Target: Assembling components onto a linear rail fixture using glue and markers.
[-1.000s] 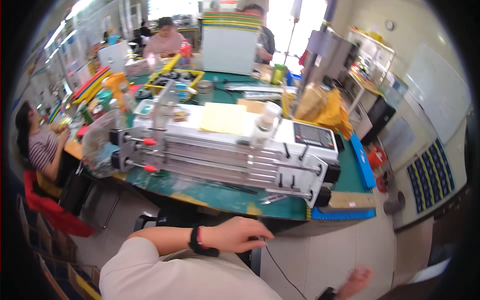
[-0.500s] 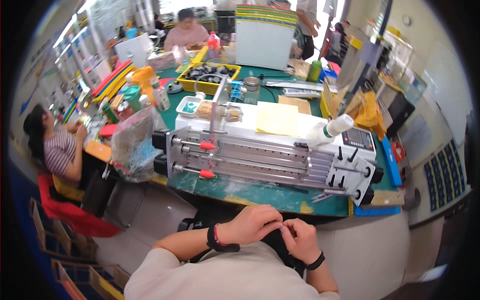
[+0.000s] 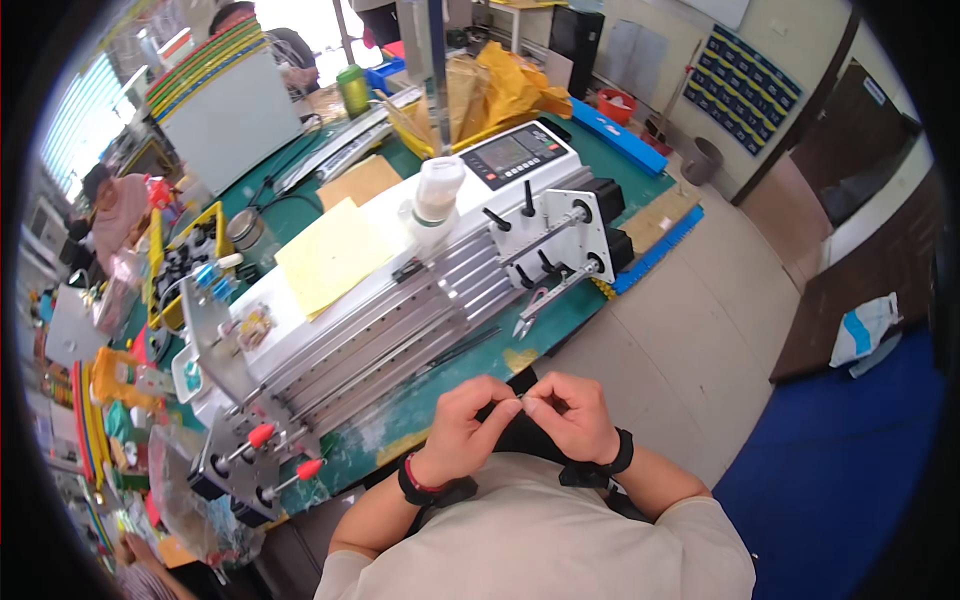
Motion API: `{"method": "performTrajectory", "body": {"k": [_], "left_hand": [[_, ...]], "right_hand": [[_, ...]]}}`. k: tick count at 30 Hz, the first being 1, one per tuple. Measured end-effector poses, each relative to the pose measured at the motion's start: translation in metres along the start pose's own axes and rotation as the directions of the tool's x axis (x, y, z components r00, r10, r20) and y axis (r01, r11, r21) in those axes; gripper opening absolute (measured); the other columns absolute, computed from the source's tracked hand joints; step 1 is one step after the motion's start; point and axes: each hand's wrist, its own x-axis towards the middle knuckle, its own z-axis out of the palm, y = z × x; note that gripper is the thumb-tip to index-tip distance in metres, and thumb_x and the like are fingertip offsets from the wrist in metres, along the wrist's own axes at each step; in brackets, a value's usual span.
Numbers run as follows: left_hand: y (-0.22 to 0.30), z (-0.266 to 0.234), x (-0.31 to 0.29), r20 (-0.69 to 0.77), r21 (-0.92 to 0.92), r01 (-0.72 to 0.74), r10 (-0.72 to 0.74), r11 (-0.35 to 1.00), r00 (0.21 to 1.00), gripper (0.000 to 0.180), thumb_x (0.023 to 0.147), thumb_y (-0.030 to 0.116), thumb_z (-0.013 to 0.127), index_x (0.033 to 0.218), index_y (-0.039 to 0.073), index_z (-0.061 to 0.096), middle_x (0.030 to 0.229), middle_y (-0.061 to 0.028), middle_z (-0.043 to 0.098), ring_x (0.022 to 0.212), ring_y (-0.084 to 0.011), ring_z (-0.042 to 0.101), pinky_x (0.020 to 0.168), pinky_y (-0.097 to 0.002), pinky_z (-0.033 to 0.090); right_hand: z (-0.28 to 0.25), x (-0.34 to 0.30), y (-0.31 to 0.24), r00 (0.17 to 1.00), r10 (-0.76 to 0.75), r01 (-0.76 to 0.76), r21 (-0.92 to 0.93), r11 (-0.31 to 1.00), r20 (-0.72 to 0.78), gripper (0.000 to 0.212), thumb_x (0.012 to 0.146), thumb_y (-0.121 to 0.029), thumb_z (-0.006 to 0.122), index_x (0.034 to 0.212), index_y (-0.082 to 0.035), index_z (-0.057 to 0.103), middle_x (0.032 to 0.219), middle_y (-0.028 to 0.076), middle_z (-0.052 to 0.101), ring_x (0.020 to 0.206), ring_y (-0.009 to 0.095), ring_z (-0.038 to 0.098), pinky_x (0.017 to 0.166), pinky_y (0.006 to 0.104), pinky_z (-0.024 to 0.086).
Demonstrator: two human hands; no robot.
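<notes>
In front of my body, my left hand [image 3: 468, 425] and my right hand [image 3: 574, 415] meet at the fingertips. Both are closed in a pinch around something tiny between them, too small to name. They are held off the near edge of the green-topped table [image 3: 470, 362]. Beyond them lies a long metal machine [image 3: 370, 350] with rails, rods and two red-tipped spindles. A pair of pliers [image 3: 533, 310] rests on the table beside its right end plate, close to my hands.
Behind the rails, a white control box [image 3: 510, 158] carries a yellow paper sheet [image 3: 335, 255] and a white bottle [image 3: 437, 195]. A yellow basket [image 3: 158, 265] holds dark parts. Other people sit at the far left. A blue floor area [image 3: 800, 450] lies to the right.
My view has swung to the right, so the machine now slants across it and the door side of the room shows. My hands stay pinched together, fingertip to fingertip.
</notes>
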Motion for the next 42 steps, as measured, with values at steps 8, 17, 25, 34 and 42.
{"method": "performTrajectory", "body": {"k": [8,17,25,34,42], "left_hand": [[-0.018,0.016,0.021,-0.007,-0.069,0.084,-0.085,0.994,0.996,0.007,0.101,0.005,0.072,0.099,-0.001,0.070,0.095,-0.0114,0.073,0.084,-0.0211,0.069,0.080,-0.0323,0.055],[-0.035,0.017,0.024,-0.080,-0.050,0.130,-0.133,0.990,0.988,0.013,0.099,0.006,0.075,0.107,-0.001,0.069,0.100,-0.0089,0.072,0.092,-0.0186,0.068,0.088,-0.0325,0.054],[-0.024,0.042,0.086,-0.205,0.301,-0.084,0.150,0.950,0.967,0.024,0.096,0.000,0.070,0.120,-0.002,0.068,0.112,-0.0180,0.066,0.102,-0.0352,0.065,0.090,-0.0404,0.053],[-0.057,0.056,0.145,-0.061,-0.003,0.243,-0.243,0.970,0.968,0.016,0.107,0.015,0.062,0.105,-0.001,0.065,0.083,-0.0083,0.063,0.077,-0.0161,0.058,0.073,-0.0339,0.049],[-0.043,0.052,0.143,-0.095,0.157,0.187,-0.173,0.970,0.980,0.016,0.104,0.014,0.065,0.098,-0.001,0.063,0.083,-0.0123,0.064,0.075,-0.0253,0.061,0.069,-0.0386,0.049]], "right_hand": [[-0.020,0.039,0.024,0.964,0.043,-0.044,0.004,0.999,-0.261,0.014,0.105,-0.008,0.069,0.094,0.000,0.065,0.078,-0.002,0.064,0.069,0.002,0.054,0.060,0.0234,0.044],[-0.048,0.110,0.063,0.867,0.046,-0.148,-0.169,0.974,-0.497,0.020,0.100,-0.014,0.074,0.087,0.000,0.070,0.069,0.004,0.068,0.064,0.008,0.062,0.061,0.0287,0.050],[-0.065,0.113,0.055,0.908,0.227,-0.243,-0.004,0.970,-0.352,0.019,0.097,-0.014,0.073,0.087,0.002,0.073,0.067,0.002,0.069,0.063,0.006,0.062,0.059,0.0258,0.047],[-0.078,0.121,0.054,0.938,0.254,-0.270,-0.039,0.962,-0.234,0.022,0.099,-0.017,0.071,0.089,0.002,0.074,0.069,0.002,0.070,0.063,0.006,0.061,0.059,0.0262,0.047],[-0.073,0.094,0.046,0.948,0.087,-0.132,-0.128,0.983,-0.305,0.017,0.098,-0.012,0.072,0.088,0.001,0.069,0.069,0.001,0.066,0.064,0.006,0.057,0.060,0.0273,0.047]]}}
